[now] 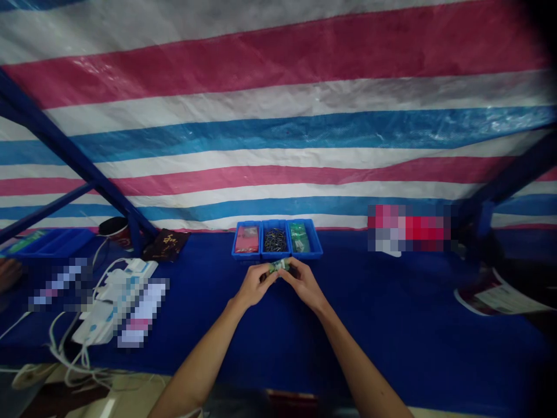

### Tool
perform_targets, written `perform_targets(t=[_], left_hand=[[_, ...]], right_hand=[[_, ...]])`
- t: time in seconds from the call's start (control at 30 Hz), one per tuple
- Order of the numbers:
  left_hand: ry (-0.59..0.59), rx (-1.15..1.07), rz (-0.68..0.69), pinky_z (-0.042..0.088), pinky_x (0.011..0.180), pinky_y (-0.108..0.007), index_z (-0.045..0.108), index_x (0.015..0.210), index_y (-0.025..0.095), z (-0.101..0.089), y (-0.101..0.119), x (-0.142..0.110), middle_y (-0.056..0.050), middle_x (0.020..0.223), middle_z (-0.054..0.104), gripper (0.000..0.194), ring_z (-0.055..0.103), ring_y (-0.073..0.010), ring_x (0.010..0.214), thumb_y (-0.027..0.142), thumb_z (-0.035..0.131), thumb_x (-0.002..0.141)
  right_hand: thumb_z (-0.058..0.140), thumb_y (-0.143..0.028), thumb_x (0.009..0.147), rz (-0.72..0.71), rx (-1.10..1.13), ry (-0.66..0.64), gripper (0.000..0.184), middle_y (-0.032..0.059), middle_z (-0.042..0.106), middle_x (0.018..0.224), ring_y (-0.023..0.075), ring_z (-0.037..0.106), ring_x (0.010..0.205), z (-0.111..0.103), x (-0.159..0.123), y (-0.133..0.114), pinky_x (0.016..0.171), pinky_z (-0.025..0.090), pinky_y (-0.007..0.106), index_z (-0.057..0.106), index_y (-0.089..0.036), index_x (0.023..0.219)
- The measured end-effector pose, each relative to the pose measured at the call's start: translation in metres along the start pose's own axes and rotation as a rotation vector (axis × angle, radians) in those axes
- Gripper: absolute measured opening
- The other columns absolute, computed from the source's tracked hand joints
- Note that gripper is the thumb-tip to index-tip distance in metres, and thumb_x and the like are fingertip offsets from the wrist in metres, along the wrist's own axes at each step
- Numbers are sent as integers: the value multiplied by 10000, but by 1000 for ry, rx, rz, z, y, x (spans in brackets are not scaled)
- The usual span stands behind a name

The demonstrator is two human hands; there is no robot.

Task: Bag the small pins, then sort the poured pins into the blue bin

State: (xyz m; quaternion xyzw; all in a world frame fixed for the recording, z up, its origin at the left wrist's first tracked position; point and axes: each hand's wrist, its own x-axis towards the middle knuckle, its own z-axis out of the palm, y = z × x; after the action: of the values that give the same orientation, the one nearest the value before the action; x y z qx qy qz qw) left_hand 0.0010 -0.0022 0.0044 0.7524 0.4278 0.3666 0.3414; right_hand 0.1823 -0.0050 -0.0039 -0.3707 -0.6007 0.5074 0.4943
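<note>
Both hands meet just in front of a row of three joined blue bins. My left hand pinches one end of a small green plastic packet; my right hand pinches its other end. Fingers cover much of the packet, and what is inside cannot be made out. Pink packets fill the left bin. Dark screws or nails lie heaped in the middle bin. Green packets lie in the right bin.
On the blue table, a white power strip with tangled cables stands left, near a brown wrapper and a dark cup. Another person's hand shows at far left. A tub is at right. Striped sheeting hangs behind.
</note>
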Motion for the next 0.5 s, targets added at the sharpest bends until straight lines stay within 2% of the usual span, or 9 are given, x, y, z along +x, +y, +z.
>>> perform_targets(t=[0.27,0.4,0.5], left_hand=[[20,4,29,298,559,-255,638,668,139,-1,0,-1,-14,631,529,430,420,-123,564,449,539,949],[78,-4,31,323,572,-263,638,662,146,-1,0,-2,-25,635,562,427,454,-138,571,450,543,945],[86,-17,19,342,585,-260,650,698,140,-1,-1,-2,-26,643,593,415,471,-138,574,459,546,942]], right_hand=[[637,-510,900,-1,-26,15,323,18,606,819,182,554,751,-1,-2,-2,716,462,285,631,-188,864],[672,-498,876,34,-3,-27,308,18,623,851,187,562,774,-1,-1,-1,732,475,292,641,-196,927],[669,-504,874,36,5,-11,313,19,631,851,189,569,774,-2,0,1,743,477,299,648,-195,921]])
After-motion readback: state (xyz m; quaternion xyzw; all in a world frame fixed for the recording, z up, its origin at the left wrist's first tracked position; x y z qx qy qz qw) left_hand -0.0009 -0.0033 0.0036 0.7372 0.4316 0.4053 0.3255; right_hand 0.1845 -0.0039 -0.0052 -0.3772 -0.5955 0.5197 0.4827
